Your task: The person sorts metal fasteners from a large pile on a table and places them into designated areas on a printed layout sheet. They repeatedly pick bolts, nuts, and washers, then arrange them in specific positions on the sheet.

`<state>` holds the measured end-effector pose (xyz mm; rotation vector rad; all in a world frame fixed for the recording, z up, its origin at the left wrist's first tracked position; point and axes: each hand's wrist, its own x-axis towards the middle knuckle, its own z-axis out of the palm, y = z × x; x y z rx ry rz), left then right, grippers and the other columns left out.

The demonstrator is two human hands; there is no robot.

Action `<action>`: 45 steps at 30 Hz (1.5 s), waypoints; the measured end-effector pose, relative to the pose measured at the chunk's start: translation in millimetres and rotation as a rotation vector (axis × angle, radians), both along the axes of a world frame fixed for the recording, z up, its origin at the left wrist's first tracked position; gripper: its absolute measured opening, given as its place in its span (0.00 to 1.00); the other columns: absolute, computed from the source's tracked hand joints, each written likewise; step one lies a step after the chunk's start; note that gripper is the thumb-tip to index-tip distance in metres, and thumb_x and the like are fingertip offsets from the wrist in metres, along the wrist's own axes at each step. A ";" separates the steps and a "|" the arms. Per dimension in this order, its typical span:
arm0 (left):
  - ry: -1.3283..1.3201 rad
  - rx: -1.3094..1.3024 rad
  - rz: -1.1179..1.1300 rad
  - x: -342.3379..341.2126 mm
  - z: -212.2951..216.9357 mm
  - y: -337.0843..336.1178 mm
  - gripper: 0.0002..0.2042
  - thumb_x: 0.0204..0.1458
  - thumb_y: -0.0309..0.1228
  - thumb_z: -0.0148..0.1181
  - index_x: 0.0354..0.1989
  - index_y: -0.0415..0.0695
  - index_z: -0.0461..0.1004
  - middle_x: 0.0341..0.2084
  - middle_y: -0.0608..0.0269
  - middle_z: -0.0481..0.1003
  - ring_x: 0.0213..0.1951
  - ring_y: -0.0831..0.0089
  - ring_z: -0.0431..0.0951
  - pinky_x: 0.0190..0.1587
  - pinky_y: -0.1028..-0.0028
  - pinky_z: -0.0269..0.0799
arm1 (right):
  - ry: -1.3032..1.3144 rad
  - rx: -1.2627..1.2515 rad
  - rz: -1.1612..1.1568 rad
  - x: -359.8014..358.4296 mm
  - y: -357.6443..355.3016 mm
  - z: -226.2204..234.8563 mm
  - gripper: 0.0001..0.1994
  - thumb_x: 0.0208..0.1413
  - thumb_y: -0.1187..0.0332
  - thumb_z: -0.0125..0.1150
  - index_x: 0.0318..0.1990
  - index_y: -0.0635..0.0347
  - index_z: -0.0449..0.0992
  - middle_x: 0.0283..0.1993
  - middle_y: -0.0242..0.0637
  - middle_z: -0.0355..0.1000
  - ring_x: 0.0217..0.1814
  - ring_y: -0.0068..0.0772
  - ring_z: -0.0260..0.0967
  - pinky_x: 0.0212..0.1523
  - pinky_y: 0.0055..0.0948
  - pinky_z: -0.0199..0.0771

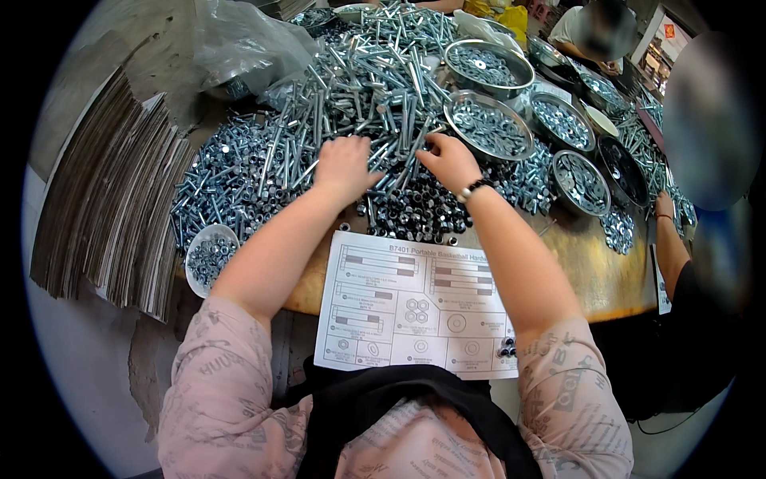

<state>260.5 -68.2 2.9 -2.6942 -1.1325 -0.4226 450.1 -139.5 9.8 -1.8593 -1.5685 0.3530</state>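
Note:
My left hand point(345, 169) rests on a heap of silvery bolts point(343, 88), its thumb spread away from the fingers. Nothing shows in its grasp. To its right, my right hand point(452, 163), with a beaded bracelet at the wrist, reaches to the front of the heap. Its fingers are curved, with a gap between thumb and forefinger; I see nothing held there. Loose dark-topped nuts point(415, 209) lie between and below the hands. A printed parts sheet point(383, 319) with outlines of bolts, nuts and washers lies at the table's front edge, under my forearms.
A white bowl point(190, 275) of small hardware stands at the front left, beside stacked cardboard point(112, 199). Metal bowls point(531, 142) of washers and flat parts line the right. A plastic bag point(247, 40) lies at the back left. Other people point(586, 32) sit at the right.

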 end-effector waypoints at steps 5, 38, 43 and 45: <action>0.212 0.039 -0.019 9.2 -12.1 21.8 0.24 0.35 0.42 0.65 0.41 0.43 0.69 0.32 0.63 0.72 0.41 0.67 0.71 0.47 0.69 0.58 | -0.128 -0.315 -0.274 -44.4 39.1 25.5 0.24 0.47 0.48 0.57 0.38 0.63 0.74 0.39 0.46 0.73 0.42 0.43 0.71 0.41 0.36 0.71; 0.208 -0.569 -0.654 17.9 -22.9 -136.4 0.13 0.46 0.29 0.51 0.40 0.38 0.67 0.33 0.54 0.72 0.38 0.60 0.73 0.41 0.66 0.69 | 0.655 -0.045 -0.036 12.1 -154.9 12.1 0.18 0.51 0.73 0.55 0.51 0.60 0.68 0.26 0.28 0.67 0.24 0.15 0.64 0.22 0.15 0.60; -0.040 -0.510 -0.761 35.9 -51.2 -145.0 0.22 0.41 0.30 0.58 0.48 0.39 0.65 0.38 0.53 0.70 0.42 0.57 0.70 0.44 0.65 0.67 | 1.049 -0.203 -0.130 19.1 -197.8 4.6 0.18 0.50 0.71 0.56 0.49 0.61 0.66 0.24 0.29 0.66 0.23 0.17 0.63 0.21 0.16 0.59; -0.148 -0.608 -0.728 33.0 -48.4 -143.6 0.26 0.37 0.30 0.63 0.49 0.42 0.66 0.40 0.53 0.69 0.44 0.57 0.68 0.46 0.64 0.65 | 1.230 -0.253 -0.160 22.1 -207.5 5.3 0.17 0.50 0.72 0.55 0.49 0.62 0.65 0.28 0.31 0.67 0.24 0.19 0.64 0.21 0.16 0.59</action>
